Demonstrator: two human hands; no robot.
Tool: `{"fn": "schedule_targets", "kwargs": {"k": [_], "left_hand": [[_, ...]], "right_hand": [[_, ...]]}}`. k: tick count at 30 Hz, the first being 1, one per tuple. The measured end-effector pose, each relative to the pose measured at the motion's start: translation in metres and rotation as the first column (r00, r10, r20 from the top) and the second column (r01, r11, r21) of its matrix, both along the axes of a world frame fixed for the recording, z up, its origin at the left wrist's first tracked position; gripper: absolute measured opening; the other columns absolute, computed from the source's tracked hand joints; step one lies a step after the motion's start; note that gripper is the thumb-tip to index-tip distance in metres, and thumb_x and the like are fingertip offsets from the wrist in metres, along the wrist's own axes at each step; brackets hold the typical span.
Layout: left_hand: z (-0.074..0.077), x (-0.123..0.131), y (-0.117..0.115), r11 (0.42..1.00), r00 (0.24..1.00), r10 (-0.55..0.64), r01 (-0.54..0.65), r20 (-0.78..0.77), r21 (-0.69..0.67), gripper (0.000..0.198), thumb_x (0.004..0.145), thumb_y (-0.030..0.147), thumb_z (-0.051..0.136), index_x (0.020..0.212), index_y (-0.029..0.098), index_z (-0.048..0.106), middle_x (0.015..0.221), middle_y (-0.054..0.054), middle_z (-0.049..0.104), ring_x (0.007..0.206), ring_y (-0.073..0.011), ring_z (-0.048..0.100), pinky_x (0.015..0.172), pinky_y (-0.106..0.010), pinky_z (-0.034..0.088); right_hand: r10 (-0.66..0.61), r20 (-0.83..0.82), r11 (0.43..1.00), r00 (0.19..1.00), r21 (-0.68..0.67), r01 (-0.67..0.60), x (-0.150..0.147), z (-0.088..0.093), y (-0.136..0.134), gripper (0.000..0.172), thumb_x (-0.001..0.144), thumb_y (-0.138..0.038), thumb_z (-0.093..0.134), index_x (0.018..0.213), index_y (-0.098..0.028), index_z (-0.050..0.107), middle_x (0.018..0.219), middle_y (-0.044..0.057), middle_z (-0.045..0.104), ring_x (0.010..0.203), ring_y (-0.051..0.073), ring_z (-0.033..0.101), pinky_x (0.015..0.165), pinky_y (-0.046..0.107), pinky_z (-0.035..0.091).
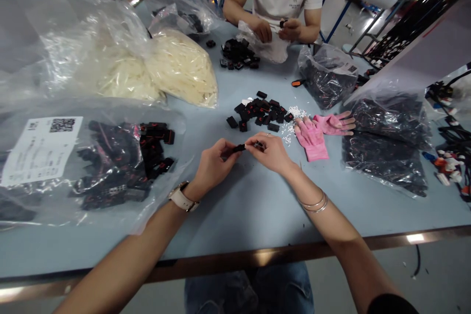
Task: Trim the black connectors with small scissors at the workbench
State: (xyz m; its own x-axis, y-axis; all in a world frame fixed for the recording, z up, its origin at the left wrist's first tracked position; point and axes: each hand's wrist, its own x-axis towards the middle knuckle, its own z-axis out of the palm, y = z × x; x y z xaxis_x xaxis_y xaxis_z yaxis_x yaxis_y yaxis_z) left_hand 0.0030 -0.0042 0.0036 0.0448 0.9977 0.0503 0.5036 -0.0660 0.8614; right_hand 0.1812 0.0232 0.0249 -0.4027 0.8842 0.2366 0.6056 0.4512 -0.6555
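Observation:
My left hand (pixel 217 163) pinches a small black plastic connector (pixel 239 148) between thumb and fingers, above the table. Close against the connector's right end is my right hand (pixel 270 151), its thumb and forefinger pressed together. Whatever sits in that pinch is too small to make out. A dark bit shows under the right hand's curled fingers. Just beyond both hands lies a pile of black connectors (pixel 261 112) with red-orange parts. Tiny white pieces (pixel 297 113) are scattered to the right of the pile.
Pink gloves (pixel 312 140) lie right of my hands. On the left are a clear bag of black connectors (pixel 110 167) and a bag of cream-coloured pieces (pixel 184 68). More filled bags (pixel 386 152) stand right. Opposite, a co-worker (pixel 275 5) handles a black part beside another pile (pixel 239 53).

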Motion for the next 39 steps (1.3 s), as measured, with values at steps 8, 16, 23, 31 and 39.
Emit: {"fn": "schedule_targets", "kwargs": {"k": [8,16,23,31,39], "left_hand": [[-0.002,0.001,-0.001,1.0,1.0,-0.004,0.004,-0.013,-0.004,0.016,0.076,0.04,0.059,0.079,0.024,0.056,0.075,-0.001,0.07,0.072,-0.0203,0.067,0.06,-0.028,0.046],[-0.003,0.001,-0.001,0.999,1.0,-0.013,0.014,-0.018,0.046,0.016,0.077,0.039,0.059,0.08,0.023,0.057,0.075,-0.001,0.07,0.07,-0.0192,0.066,0.058,-0.027,0.045],[-0.005,0.0,-0.001,0.999,1.0,-0.022,0.023,-0.018,0.036,0.016,0.076,0.039,0.057,0.079,0.024,0.056,0.075,-0.002,0.07,0.07,-0.0197,0.065,0.058,-0.028,0.044],[-0.003,0.002,0.0,0.999,0.999,-0.043,0.042,-0.015,-0.021,0.017,0.075,0.04,0.054,0.078,0.023,0.054,0.07,-0.001,0.067,0.063,-0.0179,0.061,0.06,-0.029,0.044],[-0.002,0.002,-0.001,0.998,0.999,-0.041,0.039,-0.036,-0.045,0.016,0.076,0.039,0.052,0.077,0.022,0.052,0.068,0.0,0.065,0.063,-0.0169,0.06,0.061,-0.029,0.043]], "right_hand": [[0.022,0.045,1.0,0.999,0.008,-0.022,-0.001,0.003,0.0,0.017,0.089,-0.027,0.057,0.088,-0.021,0.073,0.08,0.002,0.068,0.067,0.012,0.057,0.064,0.025,0.042],[0.057,0.063,0.996,0.996,0.057,-0.061,-0.001,-0.004,-0.002,0.017,0.09,-0.026,0.055,0.09,-0.019,0.071,0.088,0.004,0.068,0.073,0.013,0.058,0.068,0.025,0.044],[0.115,0.245,0.985,0.963,0.094,-0.142,0.0,-0.002,-0.005,0.019,0.089,-0.015,0.05,0.094,-0.02,0.068,0.097,0.006,0.066,0.079,0.014,0.058,0.071,0.025,0.043],[0.184,0.409,0.97,0.894,0.07,-0.232,0.002,0.003,-0.004,0.023,0.085,-0.006,0.05,0.097,-0.018,0.065,0.096,0.006,0.064,0.08,0.015,0.057,0.067,0.025,0.04],[0.186,0.594,0.974,0.783,-0.004,-0.228,-0.007,0.018,-0.012,0.022,0.093,-0.013,0.045,0.1,-0.015,0.066,0.104,0.011,0.064,0.074,0.016,0.057,0.061,0.028,0.036]]}}
